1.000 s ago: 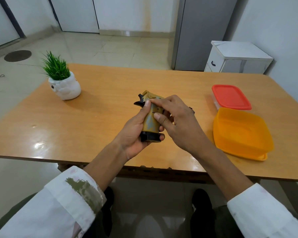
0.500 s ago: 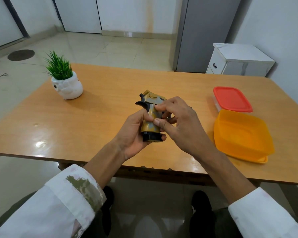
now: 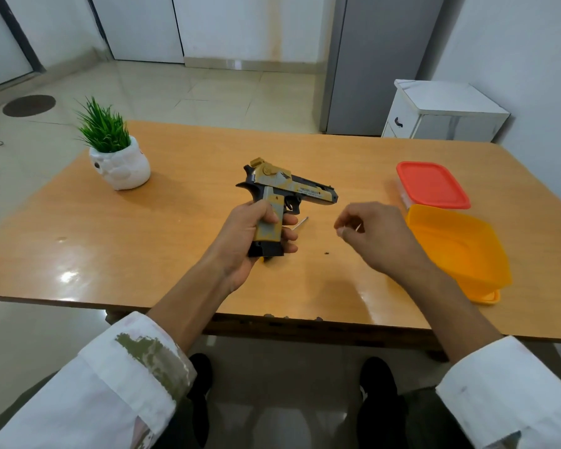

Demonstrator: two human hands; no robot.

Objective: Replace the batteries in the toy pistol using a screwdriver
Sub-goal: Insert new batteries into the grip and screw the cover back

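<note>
Left hand [image 3: 253,234]: fingers curled tight round the pistol's handle.
Pistol [image 3: 292,186]: held upright; tan-grey hard plastic, black base.
Right hand [image 3: 370,234]: right of pistol, apart; fingertips pinched together, contents impossible to tell.
Screwdriver [image 3: 300,222]: thin metal shaft just below pistol's trigger.

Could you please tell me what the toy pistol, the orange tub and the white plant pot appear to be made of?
Toy pistol: probably moulded plastic, matte tan-and-grey paint, black base. Orange tub: translucent plastic, since light glows through its walls. White plant pot: likely glazed ceramic or resin; smooth, faint sheen.
</note>
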